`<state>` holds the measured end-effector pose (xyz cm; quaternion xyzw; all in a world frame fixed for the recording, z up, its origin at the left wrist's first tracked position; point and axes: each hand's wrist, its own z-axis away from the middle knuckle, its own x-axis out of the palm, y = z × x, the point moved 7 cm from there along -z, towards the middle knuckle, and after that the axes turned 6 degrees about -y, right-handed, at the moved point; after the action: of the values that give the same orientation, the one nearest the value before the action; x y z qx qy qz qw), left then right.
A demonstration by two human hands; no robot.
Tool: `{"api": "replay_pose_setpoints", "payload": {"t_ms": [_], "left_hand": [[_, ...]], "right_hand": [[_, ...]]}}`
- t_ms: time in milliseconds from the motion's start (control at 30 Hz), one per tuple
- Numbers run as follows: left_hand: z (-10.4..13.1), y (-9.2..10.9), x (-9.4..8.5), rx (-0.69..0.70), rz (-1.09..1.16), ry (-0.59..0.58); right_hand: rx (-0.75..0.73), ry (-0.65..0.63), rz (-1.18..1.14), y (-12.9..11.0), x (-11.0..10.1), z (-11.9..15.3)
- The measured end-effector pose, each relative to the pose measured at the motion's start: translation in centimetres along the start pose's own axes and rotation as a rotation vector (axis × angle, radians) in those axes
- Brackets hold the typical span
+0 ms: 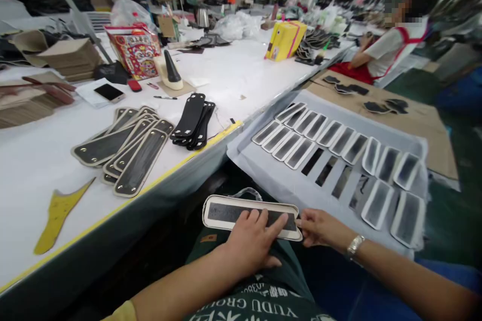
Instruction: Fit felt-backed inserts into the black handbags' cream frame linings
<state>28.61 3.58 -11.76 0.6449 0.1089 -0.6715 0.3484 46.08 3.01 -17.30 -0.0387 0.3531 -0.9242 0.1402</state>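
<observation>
A long cream piece with a black strip down its middle [222, 212] lies across my lap. My left hand [254, 235] rests flat on it with its fingers spread over the black strip. At the piece's right end, my right hand [314, 227] has its fingers pinched together against the edge. Beside my lap on the right, cream-rimmed dark pieces [280, 143] lie in rows on a pale sheet [259, 175]. On the white table are a pile of long dark panels with metal snaps [141, 163] and a stack of black straps [192, 115].
A yellow flat tool [60, 215] lies on the table at left. Farther back are a phone [109, 92], a red patterned bag [135, 52], a black cone [172, 67] and a yellow box [285, 40]. A person in a red apron [391, 50] sits at the right.
</observation>
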Motion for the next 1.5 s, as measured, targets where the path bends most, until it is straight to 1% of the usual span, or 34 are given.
{"api": "replay_pose_setpoints", "payload": {"t_ms": [100, 133, 167, 200, 233, 267, 300, 333, 367, 400, 467, 533, 600, 733, 900, 1033, 1100, 1133, 1167, 1200, 1233, 1267, 1300, 1333, 1367, 1400, 1433, 1467, 1500], "left_hand": [[1.2, -1.0, -1.2, 0.046, 0.215, 0.032], [1.9, -1.7, -1.8, 0.055, 0.320, 0.067], [2.7, -2.8, -2.4, 0.033, 0.434, 0.130], [3.6, -4.3, -3.0, -0.028, 0.546, 0.220], [4.9, -6.3, -3.4, -0.130, 0.648, 0.330], [6.3, -8.5, -3.4, -0.262, 0.729, 0.449], [7.9, -10.7, -3.2, -0.399, 0.791, 0.555], [9.4, -12.7, -2.6, -0.519, 0.852, 0.620], [10.5, -14.3, -1.7, -0.615, 0.920, 0.640], [11.1, -15.6, -0.6, -0.680, 1.003, 0.610], [11.4, -17.0, 1.7, -0.724, 1.179, 0.459], [11.0, -17.1, 3.3, -0.694, 1.286, 0.306], [10.5, -16.8, 3.9, -0.652, 1.315, 0.217], [9.7, -16.4, 3.9, -0.611, 1.326, 0.130], [9.4, -16.6, 3.4, -0.573, 1.273, 0.063], [9.3, -16.8, 3.0, -0.548, 1.207, 0.044], [9.2, -16.9, 2.9, -0.544, 1.185, 0.039], [9.2, -16.9, 2.9, -0.545, 1.177, 0.034], [9.2, -16.9, 2.9, -0.549, 1.171, 0.028], [9.2, -16.9, 2.9, -0.552, 1.166, 0.020], [9.1, -16.8, 2.8, -0.555, 1.162, 0.011], [9.1, -16.8, 2.8, -0.556, 1.159, 0.000], [9.1, -16.7, 2.7, -0.555, 1.158, -0.011], [9.0, -16.6, 2.6, -0.552, 1.159, -0.023], [9.0, -16.6, 2.6, -0.548, 1.161, -0.036], [8.9, -16.5, 2.6, -0.545, 1.164, -0.048], [8.9, -16.5, 2.6, -0.543, 1.167, -0.061], [8.9, -16.5, 2.6, -0.542, 1.170, -0.071], [8.8, -16.4, 2.6, -0.543, 1.169, -0.079]], "right_hand": [[0.005, 0.019, 0.017, 0.3, -0.2, -0.1], [0.003, 0.027, 0.024, 0.4, -0.2, -0.1], [0.000, 0.037, 0.029, 0.4, -0.3, 0.0], [-0.002, 0.048, 0.031, 0.5, -0.3, 0.0], [-0.003, 0.060, 0.028, 0.5, -0.3, 0.1], [-0.004, 0.073, 0.020, 0.4, -0.2, 0.2], [-0.001, 0.082, 0.010, 0.4, -0.2, 0.3], [0.006, 0.091, -0.001, 0.4, -0.1, 0.4], [0.012, 0.097, -0.013, 0.3, 0.0, 0.5], [0.015, 0.101, -0.027, 0.3, 0.0, 0.5], [0.000, 0.105, -0.048, 0.1, 0.0, 0.5], [-0.047, 0.126, -0.023, -0.3, -0.1, 0.5], [-0.105, 0.167, 0.076, -0.9, -0.4, 0.7], [-0.195, 0.239, 0.330, -2.2, -0.6, 1.2], [-0.225, 0.227, 0.400, -2.4, -0.3, 1.2], [-0.197, 0.201, 0.489, -2.5, -0.5, 1.1], [-0.196, 0.240, 0.603, -3.3, -0.5, 1.4], [-0.218, 0.292, 0.683, -4.2, -0.3, 1.8], [-0.264, 0.357, 0.773, -5.3, 0.2, 2.3], [-0.337, 0.415, 0.865, -6.6, 1.2, 2.8], [-0.432, 0.452, 0.954, -7.9, 2.9, 3.2], [-0.542, 0.446, 1.033, -9.1, 5.1, 3.4], [-0.671, 0.400, 1.107, -10.2, 7.7, 3.5], [-0.807, 0.327, 1.177, -11.0, 10.6, 3.5], [-0.928, 0.242, 1.231, -11.4, 13.4, 3.3], [-1.013, 0.177, 1.279, -11.7, 15.8, 2.9], [-1.066, 0.128, 1.317, -11.7, 17.7, 2.3], [-1.091, 0.101, 1.344, -11.6, 19.1, 1.7], [-1.094, 0.091, 1.366, -11.4, 20.1, 0.9]]}}
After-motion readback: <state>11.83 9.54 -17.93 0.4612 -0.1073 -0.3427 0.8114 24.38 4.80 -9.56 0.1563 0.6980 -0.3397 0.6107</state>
